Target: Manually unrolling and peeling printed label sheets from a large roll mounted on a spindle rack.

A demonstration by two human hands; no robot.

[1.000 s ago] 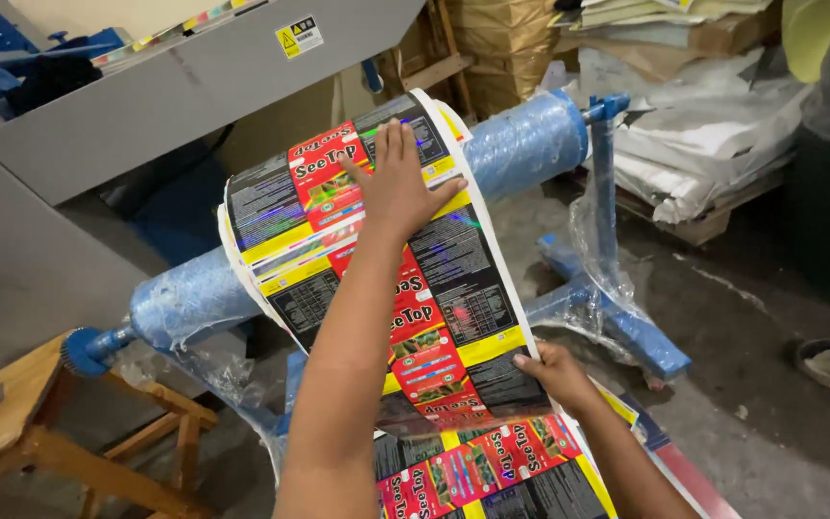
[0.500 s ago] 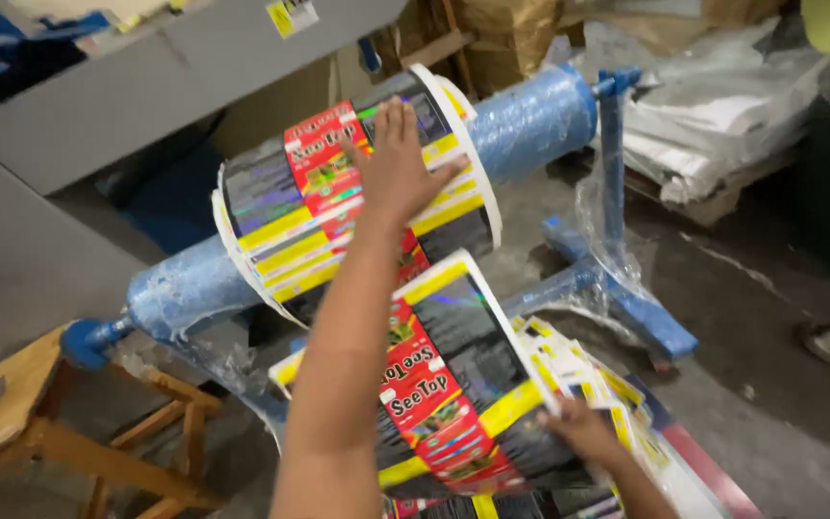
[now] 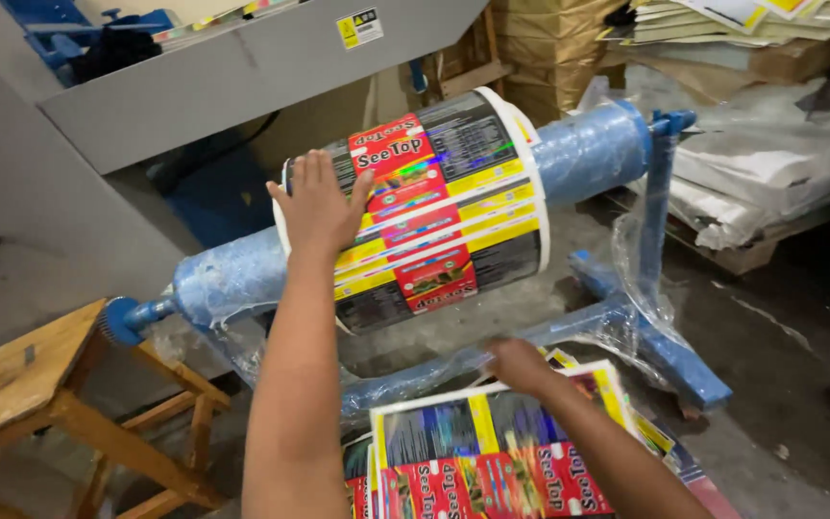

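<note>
A fat roll of printed film (image 3: 453, 211), red, yellow and black, turns on a blue shaft wrapped in plastic (image 3: 593, 149). My left hand (image 3: 319, 204) lies flat on the roll's left part with its fingers spread. Lower down, my right hand (image 3: 519, 365) is blurred and curls over the top edge of a printed sheet (image 3: 492, 447). That sheet lies on top of a pile of like sheets on the floor. No strip hangs from the roll.
The blue stand (image 3: 670, 351) carries the shaft and reaches to the right. A wooden stool (image 3: 45, 384) stands at the left. Behind is a grey machine housing (image 3: 194, 82). Stacked sacks and paper (image 3: 770, 163) fill the back right. The floor is bare concrete.
The length of film that hung from the roll has come away and now lies on the pile. My right hand went down with it. My left hand slid to the roll's left side.
</note>
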